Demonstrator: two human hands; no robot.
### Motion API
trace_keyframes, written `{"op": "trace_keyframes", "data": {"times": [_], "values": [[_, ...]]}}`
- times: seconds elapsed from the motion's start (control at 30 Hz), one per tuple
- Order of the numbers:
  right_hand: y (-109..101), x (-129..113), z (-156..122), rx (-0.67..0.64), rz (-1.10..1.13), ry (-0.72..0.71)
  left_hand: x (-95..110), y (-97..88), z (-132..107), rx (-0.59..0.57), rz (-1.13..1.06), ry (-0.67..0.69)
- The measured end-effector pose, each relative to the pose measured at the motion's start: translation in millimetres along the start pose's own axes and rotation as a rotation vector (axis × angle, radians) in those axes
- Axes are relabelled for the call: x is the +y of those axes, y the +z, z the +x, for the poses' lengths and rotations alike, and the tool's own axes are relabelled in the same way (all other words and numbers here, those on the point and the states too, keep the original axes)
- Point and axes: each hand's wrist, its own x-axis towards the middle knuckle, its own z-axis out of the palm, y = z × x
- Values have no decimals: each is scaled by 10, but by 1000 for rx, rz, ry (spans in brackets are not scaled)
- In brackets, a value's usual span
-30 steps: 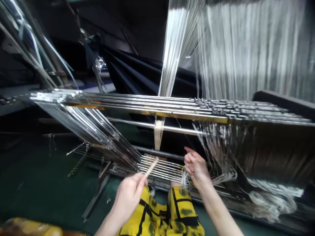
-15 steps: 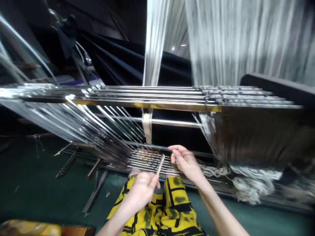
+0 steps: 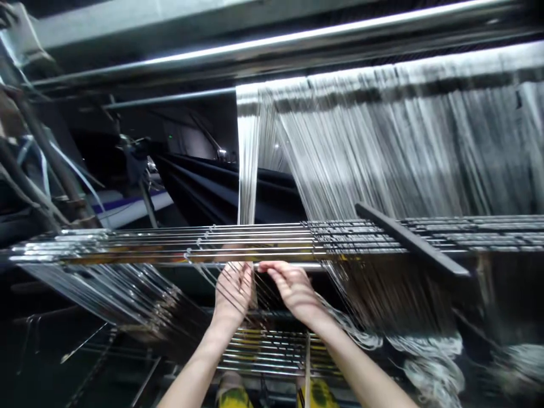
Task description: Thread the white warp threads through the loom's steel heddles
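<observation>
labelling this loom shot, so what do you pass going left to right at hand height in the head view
Slanting fan of shiny metal wires → left hand → right hand → flat black bar lying askew.

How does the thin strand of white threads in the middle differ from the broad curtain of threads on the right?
The thin strand is narrow; the broad curtain is wide. The thin strand drops straight; the broad curtain slants. Both are white and reach the metal rods.
</observation>
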Motion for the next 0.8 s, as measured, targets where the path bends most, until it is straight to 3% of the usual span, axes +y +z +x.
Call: {"op": "trace_keyframes", "data": {"times": [0.1, 0.2, 0.4, 0.6, 0.73, 0.8], "values": [[124, -7, 147, -1, 81, 115, -29, -36, 142, 45, 15, -27], [176, 44, 198, 10, 99, 190, -72, 17, 100, 70, -16, -48], [142, 77, 128, 54, 160, 307, -177, 10, -30, 89, 145, 277], [194, -12, 178, -33, 190, 340, -185, 29, -43, 194, 203, 251], [60, 131, 107, 82, 160, 372, -183, 89, -34, 221, 333, 376], [11, 197, 56, 129, 153, 390, -193, 88, -13, 229, 416, 371]]}}
